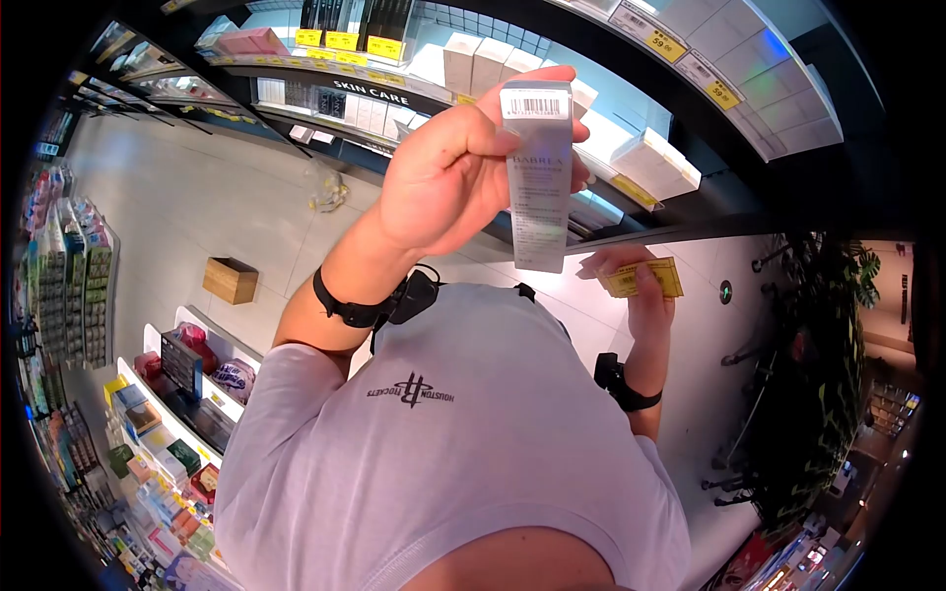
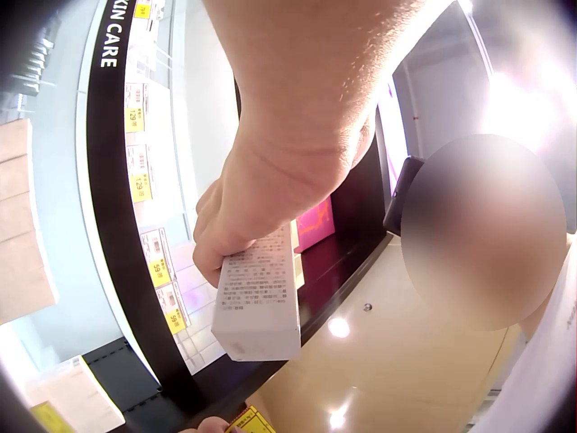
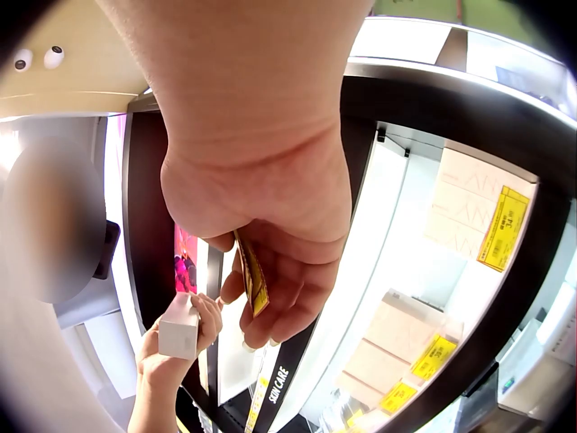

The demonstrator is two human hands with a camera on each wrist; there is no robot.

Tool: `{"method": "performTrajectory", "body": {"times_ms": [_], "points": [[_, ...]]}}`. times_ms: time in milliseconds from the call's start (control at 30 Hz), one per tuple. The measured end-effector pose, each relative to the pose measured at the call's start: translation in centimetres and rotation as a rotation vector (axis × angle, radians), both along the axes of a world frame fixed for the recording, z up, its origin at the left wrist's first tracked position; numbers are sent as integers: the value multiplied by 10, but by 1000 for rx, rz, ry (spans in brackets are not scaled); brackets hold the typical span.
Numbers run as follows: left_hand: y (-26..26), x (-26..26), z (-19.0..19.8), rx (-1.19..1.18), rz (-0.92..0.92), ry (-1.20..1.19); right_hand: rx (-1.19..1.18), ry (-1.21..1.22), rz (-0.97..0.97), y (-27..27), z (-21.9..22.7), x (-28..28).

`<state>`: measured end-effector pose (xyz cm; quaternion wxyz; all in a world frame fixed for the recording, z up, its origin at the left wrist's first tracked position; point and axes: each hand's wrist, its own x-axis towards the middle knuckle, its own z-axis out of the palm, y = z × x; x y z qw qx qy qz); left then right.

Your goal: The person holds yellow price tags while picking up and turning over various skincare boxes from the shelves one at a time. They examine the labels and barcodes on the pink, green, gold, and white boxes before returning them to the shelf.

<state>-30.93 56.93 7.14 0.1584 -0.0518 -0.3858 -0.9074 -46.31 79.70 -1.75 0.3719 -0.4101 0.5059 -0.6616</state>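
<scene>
In the head view my left hand (image 1: 439, 182) holds up a slim pale carton (image 1: 540, 197), thumb on one side and fingers round the other. The carton stands upright, its barcode at the top and printed text below. The left wrist view shows the carton (image 2: 257, 316) from its end, jutting past the curled fingers. Lower and to the right, my right hand (image 1: 647, 305) pinches yellow price tags (image 1: 645, 278) between thumb and fingers. In the right wrist view the tags (image 3: 252, 275) appear nearly edge-on, against the palm side of the fingers.
A dark-edged skin care shelf (image 1: 370, 92) runs in front, bearing white boxes (image 1: 655, 163) and yellow price labels (image 1: 722, 94). An open cardboard box (image 1: 230, 281) and a clear plastic bag (image 1: 327, 189) lie on the floor. A counter with a monitor (image 1: 181, 362) stands at left, plants (image 1: 818, 364) at right.
</scene>
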Motion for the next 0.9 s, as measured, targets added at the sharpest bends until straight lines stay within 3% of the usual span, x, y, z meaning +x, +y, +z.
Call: {"method": "performTrajectory", "body": {"times_ms": [367, 500, 600, 700, 767, 900], "points": [[3, -5, 0, 98, -89, 60, -20, -45, -29, 11, -9, -3], [7, -8, 3, -4, -40, -19, -89, -124, -141, 14, 0, -1], [7, -14, 9, -65, 10, -74, -145, 2, -244, 17, -1, -9], [1, -19, 19, -193, 47, -131, -59, -98, -400, 21, -8, -7], [-5, -23, 35, -285, 117, -97, -124, -94, -304, 24, -3, -10], [-33, -44, 88, -622, 267, 95, -108, -127, -355, 31, -7, -9]]}}
